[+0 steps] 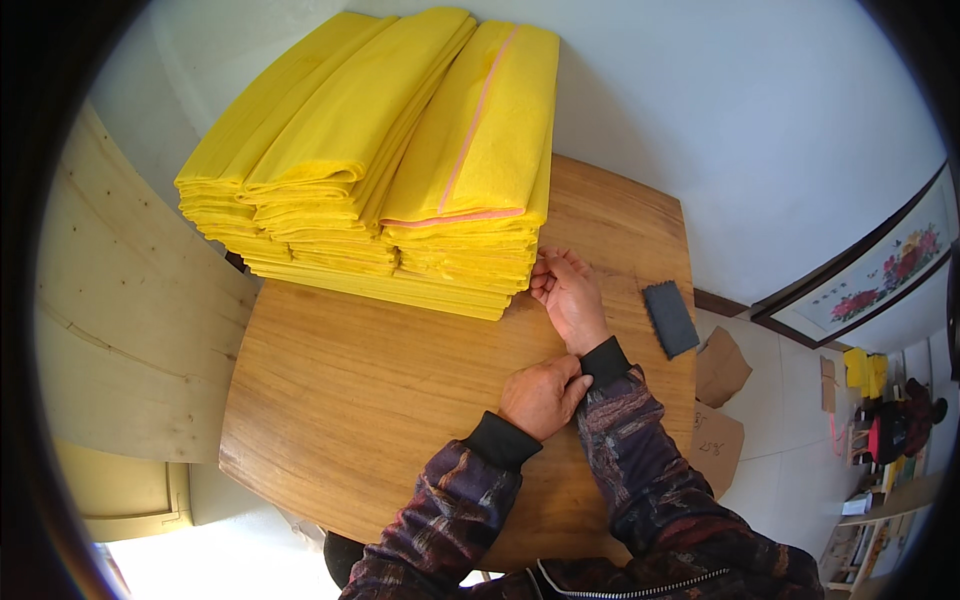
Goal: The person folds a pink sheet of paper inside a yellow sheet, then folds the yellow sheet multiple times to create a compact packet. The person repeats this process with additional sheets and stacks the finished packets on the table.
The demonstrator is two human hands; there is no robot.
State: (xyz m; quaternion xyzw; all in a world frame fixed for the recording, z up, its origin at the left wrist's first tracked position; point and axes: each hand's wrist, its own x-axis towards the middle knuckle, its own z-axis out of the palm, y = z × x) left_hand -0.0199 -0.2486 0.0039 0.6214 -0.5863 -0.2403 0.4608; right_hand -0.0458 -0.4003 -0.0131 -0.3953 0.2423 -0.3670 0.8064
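Note:
Folded yellow cloths (469, 135) are stacked in several columns at the back of the wooden table (352, 382). The top cloth of the right column has a pink edge strip (480, 120). My right hand (574, 296) is beside the stack's front right corner, palm partly up and fingers loosely curled, with nothing visible in it. Whether its fingertips touch the cloth is unclear. My left hand (544, 394) lies across the right wrist, its fingers at the black cuff (607, 362) of the right sleeve and seeming to grip it.
A dark grey cloth swatch with zigzag edges (670, 319) lies at the table's right edge. Brown cardboard pieces (720, 446) are on the floor beyond. A framed flower picture (874, 281) leans at the right. Another person (911, 424) is in the far right background. A wooden board (142, 300) stands left.

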